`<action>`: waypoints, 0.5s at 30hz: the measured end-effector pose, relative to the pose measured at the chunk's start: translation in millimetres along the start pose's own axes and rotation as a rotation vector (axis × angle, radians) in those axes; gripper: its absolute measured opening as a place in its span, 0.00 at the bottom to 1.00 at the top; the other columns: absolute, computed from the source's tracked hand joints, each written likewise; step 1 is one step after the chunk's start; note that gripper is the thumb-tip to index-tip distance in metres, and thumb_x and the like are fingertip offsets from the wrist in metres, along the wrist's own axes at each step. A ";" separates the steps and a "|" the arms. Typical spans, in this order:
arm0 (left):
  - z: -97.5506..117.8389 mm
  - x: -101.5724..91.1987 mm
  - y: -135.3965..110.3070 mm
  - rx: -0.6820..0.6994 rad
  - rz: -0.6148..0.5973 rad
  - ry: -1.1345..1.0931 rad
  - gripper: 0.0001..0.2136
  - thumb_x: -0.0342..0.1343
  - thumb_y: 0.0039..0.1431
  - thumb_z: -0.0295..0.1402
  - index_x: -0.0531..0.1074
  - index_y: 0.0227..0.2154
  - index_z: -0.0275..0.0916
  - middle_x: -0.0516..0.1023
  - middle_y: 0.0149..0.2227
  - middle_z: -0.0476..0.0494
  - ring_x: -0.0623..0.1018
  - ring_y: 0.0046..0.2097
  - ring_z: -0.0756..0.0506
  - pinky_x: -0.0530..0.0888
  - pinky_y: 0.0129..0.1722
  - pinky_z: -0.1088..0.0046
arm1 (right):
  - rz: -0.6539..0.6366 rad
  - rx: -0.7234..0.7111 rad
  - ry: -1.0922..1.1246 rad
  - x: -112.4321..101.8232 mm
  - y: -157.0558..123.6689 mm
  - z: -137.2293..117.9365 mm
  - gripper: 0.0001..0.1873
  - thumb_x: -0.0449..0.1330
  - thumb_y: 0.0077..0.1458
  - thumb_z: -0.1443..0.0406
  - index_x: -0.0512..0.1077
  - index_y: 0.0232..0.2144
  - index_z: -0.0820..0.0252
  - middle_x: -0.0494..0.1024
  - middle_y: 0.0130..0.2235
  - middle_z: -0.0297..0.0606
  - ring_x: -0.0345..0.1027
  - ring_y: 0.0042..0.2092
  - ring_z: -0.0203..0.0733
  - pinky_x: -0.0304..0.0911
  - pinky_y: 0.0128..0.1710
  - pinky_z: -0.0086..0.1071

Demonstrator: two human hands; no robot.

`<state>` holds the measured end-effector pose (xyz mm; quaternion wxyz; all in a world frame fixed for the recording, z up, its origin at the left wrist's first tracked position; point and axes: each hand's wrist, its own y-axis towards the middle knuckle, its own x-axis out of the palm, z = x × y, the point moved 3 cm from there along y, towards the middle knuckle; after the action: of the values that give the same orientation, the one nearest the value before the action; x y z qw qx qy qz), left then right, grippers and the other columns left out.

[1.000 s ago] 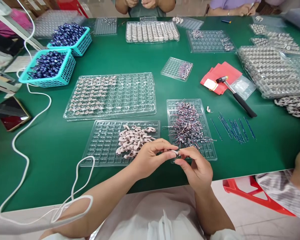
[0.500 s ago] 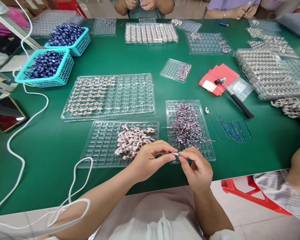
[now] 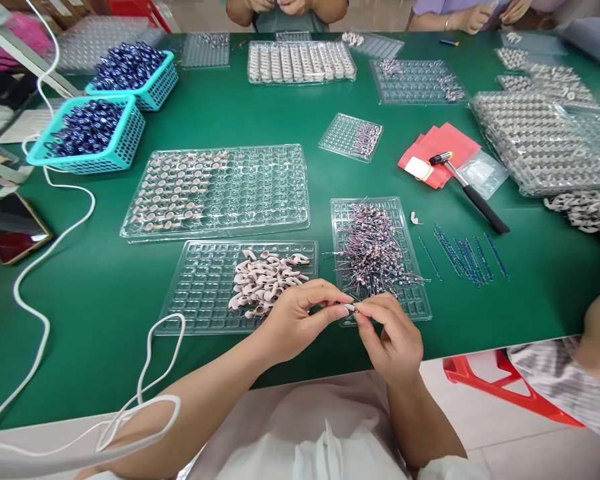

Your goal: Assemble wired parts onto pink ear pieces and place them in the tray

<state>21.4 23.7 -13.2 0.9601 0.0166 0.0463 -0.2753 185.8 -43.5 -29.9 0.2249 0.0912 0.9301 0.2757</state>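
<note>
Between the thumb and forefinger of my left hand [image 3: 296,319] is a small beige earbud shell [image 3: 350,307]. My right hand [image 3: 394,337] is closed in a pinch at the shell's right end, on a tiny wired part that its fingertips mostly cover. Both hands meet above the near edge of a clear tray [image 3: 416,309], which carries a tangled heap of small wired parts [image 3: 373,250] with thin red and dark leads. Left of it, a second clear tray [image 3: 203,287] bears a pile of loose beige shells [image 3: 265,283], partly behind my left hand.
A larger tray [image 3: 260,190] is partly filled with beige pieces. Blue strips [image 3: 463,257], a hammer [image 3: 480,203] and red pouches [image 3: 443,150] lie to the right. Turquoise baskets [image 3: 125,143] of dark blue pieces, a phone [image 3: 14,228] and a white cable [image 3: 30,267] are left. Other people sit around.
My hands have shifted very slightly left, the right one drawing a little closer to the shell. Across the table, a co-worker's hands in purple sleeves have moved apart.
</note>
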 end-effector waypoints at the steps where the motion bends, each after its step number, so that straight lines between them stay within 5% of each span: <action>1: -0.3 0.0 -0.2 -0.008 -0.006 0.007 0.05 0.62 0.62 0.30 0.83 0.38 0.38 0.82 0.36 0.43 0.79 0.37 0.47 0.74 0.36 0.73 | 0.007 -0.008 -0.003 0.0 0.1 -0.5 0.21 0.61 0.56 0.80 0.73 0.47 0.56 0.79 0.38 0.38 0.72 0.39 0.40 0.68 0.40 0.39; 15: 4.9 -0.7 0.0 0.025 0.014 0.049 0.06 0.61 0.62 0.29 0.82 0.39 0.38 0.83 0.37 0.42 0.80 0.39 0.46 0.75 0.38 0.72 | 0.046 0.040 0.017 -1.3 -1.9 -0.6 0.19 0.61 0.55 0.80 0.74 0.45 0.57 0.79 0.38 0.37 0.72 0.38 0.39 0.68 0.39 0.38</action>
<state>21.1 23.7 -8.3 0.9603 0.0355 0.0661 -0.2686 186.6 -45.7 -30.0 0.2089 0.1149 0.9349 0.2628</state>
